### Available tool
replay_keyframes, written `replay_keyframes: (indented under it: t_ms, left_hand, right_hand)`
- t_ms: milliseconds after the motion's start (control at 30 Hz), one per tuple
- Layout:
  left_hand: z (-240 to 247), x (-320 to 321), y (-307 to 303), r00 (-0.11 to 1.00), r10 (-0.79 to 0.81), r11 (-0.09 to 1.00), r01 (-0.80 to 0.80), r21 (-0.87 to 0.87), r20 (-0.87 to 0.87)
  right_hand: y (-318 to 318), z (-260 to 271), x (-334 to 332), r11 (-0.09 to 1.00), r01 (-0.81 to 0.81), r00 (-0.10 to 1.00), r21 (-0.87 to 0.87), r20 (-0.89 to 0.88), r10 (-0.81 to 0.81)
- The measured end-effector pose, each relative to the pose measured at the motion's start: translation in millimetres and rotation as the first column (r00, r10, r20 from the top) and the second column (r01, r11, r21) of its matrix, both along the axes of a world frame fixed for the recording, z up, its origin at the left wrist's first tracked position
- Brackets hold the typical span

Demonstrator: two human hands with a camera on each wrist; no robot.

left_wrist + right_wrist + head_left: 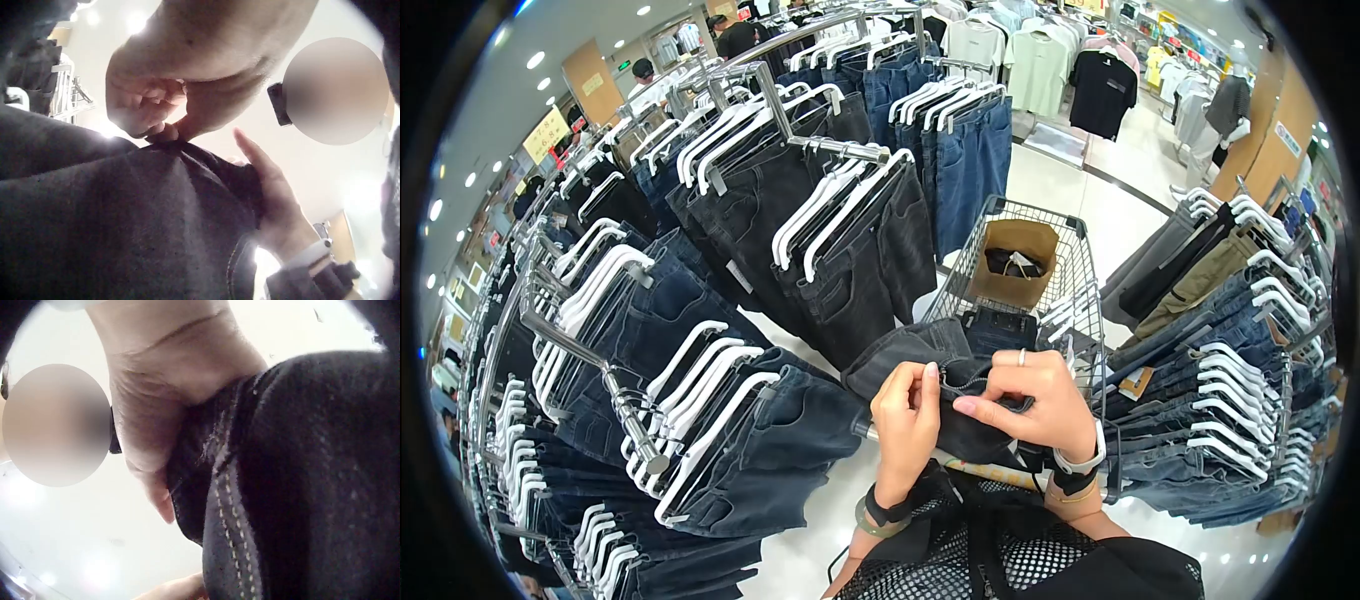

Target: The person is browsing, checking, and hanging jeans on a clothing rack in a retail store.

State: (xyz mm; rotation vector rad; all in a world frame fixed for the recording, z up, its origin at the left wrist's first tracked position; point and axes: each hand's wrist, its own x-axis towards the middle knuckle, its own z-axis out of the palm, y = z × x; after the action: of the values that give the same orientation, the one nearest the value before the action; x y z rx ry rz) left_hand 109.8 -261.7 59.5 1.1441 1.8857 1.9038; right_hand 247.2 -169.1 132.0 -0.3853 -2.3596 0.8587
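Dark denim jeans [912, 348] are held up between both hands over the near end of the shopping cart. The left hand [906, 428] pinches the cloth at the waistband, thumb against fingers. On the other side, the right hand [1040, 402], with a ring on one finger, grips the waistband, thumb pointing toward the left hand. A zip [963, 386] shows between the hands. From below, the left wrist view has the denim [125, 231] hanging from the left fingertips [164, 132]. In the right wrist view, pale double stitching [232, 534] runs down the denim beneath the right hand [169, 381].
The wire shopping cart [1084, 235] holds a brown paper bag [1012, 290] and dark folded clothing [998, 332]. Racks of jeans on white hangers [730, 440] crowd the left, their metal bars jutting out. Another trouser rack [1215, 390] stands right. Pale floor [1060, 185] runs beyond the cart.
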Motion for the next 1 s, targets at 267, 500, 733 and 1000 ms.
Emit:
replay_keyframes:
  t_ms: [267, 500, 733, 1000]
  left_hand:
    - [-1, 3, 2, 0.948, 0.033, 0.999, -0.027, 0.022, -0.318]
    - [-20, 5, 4, 0.971, -0.112, 0.991, 0.093, -0.095, -0.210]
    - [-26, -38, -3, 0.793, -0.598, 0.796, 0.571, -0.198, -0.117]
    - [-61, -41, 44, 0.631, -0.666, 0.746, 0.542, -0.388, -0.399]
  right_hand:
    - [3, -10, -16, 0.974, 0.155, 0.975, -0.167, 0.187, -0.123]
    - [10, -28, -15, 0.991, 0.076, 0.961, -0.109, 0.273, -0.044]
    - [30, -56, -7, 0.992, 0.030, 0.987, -0.123, 0.163, -0.009]
    - [42, -81, -10, 0.988, 0.102, 0.983, -0.117, 0.161, -0.083]
